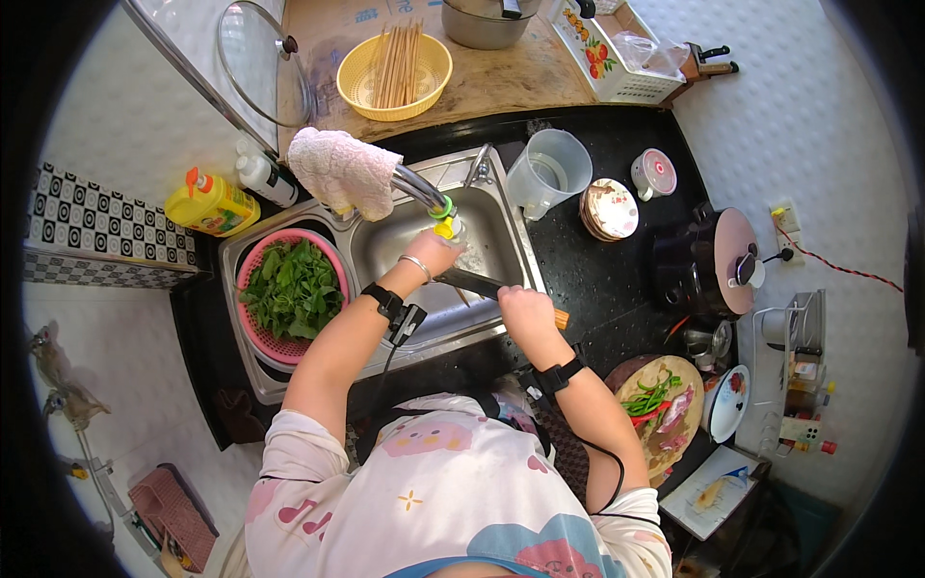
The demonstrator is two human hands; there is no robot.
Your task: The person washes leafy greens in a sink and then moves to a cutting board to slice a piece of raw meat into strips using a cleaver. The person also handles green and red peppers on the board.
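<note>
My right hand (531, 318) grips a kitchen knife by its wooden handle (561, 318). Its dark blade (470, 281) reaches left over the steel sink basin (498, 209). Just below the tap's yellow nozzle (448, 228), my left hand (431, 253) is by the far end of the blade. Its fingers are partly hidden, so I cannot tell whether they hold the blade. Water splashes beside this hand. A pink towel (343, 170) drapes the curved tap. In the left basin stands a pink colander (248, 318) of leafy greens (293, 289).
Right of the sink are a plastic jug (553, 170), stacked dishes (613, 209), a lidded cup (654, 173) and an electric cooker (694, 260). Peppers and meat lie on a round chopping board (661, 426). A yellow basket (352, 76) of chopsticks and a yellow bottle (217, 206) stand behind.
</note>
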